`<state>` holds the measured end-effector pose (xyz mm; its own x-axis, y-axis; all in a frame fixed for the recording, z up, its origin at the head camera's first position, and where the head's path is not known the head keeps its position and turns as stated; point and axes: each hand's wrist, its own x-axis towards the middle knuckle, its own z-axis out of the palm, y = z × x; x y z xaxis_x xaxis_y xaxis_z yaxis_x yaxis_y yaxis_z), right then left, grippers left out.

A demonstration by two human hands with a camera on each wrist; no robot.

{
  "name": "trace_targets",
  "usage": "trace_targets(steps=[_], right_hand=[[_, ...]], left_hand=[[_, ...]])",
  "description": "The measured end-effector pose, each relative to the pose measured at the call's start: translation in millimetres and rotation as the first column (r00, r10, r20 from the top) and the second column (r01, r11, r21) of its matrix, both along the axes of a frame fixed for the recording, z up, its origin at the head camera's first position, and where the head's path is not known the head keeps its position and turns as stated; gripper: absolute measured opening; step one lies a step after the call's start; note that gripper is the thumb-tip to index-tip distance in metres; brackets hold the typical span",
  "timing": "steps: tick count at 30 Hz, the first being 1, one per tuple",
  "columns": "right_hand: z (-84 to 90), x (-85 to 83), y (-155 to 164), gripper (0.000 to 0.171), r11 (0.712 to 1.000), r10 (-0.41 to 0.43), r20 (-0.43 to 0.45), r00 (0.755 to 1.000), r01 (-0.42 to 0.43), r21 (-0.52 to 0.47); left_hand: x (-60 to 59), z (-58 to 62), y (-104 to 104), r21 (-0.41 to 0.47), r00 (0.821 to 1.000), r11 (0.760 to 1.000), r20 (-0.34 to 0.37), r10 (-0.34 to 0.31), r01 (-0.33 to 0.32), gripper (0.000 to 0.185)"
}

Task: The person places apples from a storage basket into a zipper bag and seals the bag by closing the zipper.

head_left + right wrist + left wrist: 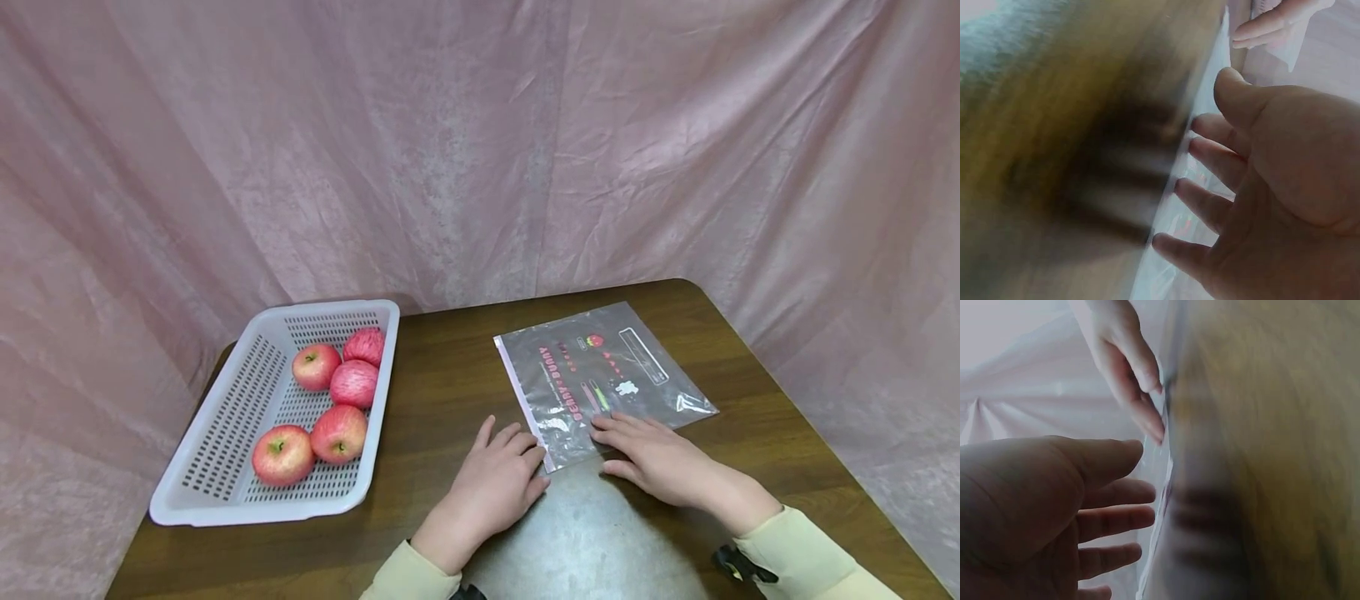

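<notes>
A clear printed zip bag lies flat on the wooden table, its pale zip edge turned to the left. My left hand is at the bag's lower left corner, fingers spread and nothing held. On the near edge of the bag, the fingertips of my right hand rest with the fingers extended. In the left wrist view the fingers of the left hand are apart and hold nothing. The right wrist view likewise shows the fingers of the right hand loosely extended at the bag's edge.
A white plastic basket stands on the left of the table. Several red apples sit in it, two of them wrapped in netting-like streaks. A pink curtain hangs behind the table's far edge.
</notes>
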<state>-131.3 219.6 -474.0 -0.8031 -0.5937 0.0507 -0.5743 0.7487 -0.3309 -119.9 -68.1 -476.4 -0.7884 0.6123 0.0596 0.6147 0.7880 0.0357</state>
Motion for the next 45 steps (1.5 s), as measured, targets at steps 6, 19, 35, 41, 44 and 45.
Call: trace_targets(steps=[6,19,35,41,44,45], right_hand=[[1.0,-14.0,-13,0.032,0.999,-0.004,-0.167,0.986,0.01,0.032],[3.5,-44.1,-83,0.047,0.966,-0.229,-0.233,0.945,0.249,0.063],[-12.8,-54.4,-111,0.043,0.96,-0.217,-0.186,0.958,0.244,0.139],[-14.0,-54.5,-115,0.034,0.959,-0.224,-0.183,0.957,0.25,0.134],[-13.2,-53.8,-117,0.032,0.958,-0.225,-0.183,0.957,0.251,0.136],[-13.1,-53.7,-118,0.032,0.958,-0.224,-0.183,0.957,0.251,0.139]], left_hand=[[-9.7,-1.1,-17,0.078,0.996,0.993,0.007,0.092,-0.093,0.047],[-24.7,0.5,-32,0.167,0.984,0.97,0.012,0.18,-0.179,0.049],[-30.9,-3.8,-41,0.202,0.978,0.958,0.007,0.208,-0.205,0.047],[-31.2,-6.6,-43,0.202,0.977,0.956,0.006,0.215,-0.212,0.047],[-30.6,-7.8,-44,0.208,0.977,0.956,-0.009,0.212,-0.205,0.046],[-30.5,-8.1,-44,0.21,0.977,0.956,-0.01,0.211,-0.204,0.046]])
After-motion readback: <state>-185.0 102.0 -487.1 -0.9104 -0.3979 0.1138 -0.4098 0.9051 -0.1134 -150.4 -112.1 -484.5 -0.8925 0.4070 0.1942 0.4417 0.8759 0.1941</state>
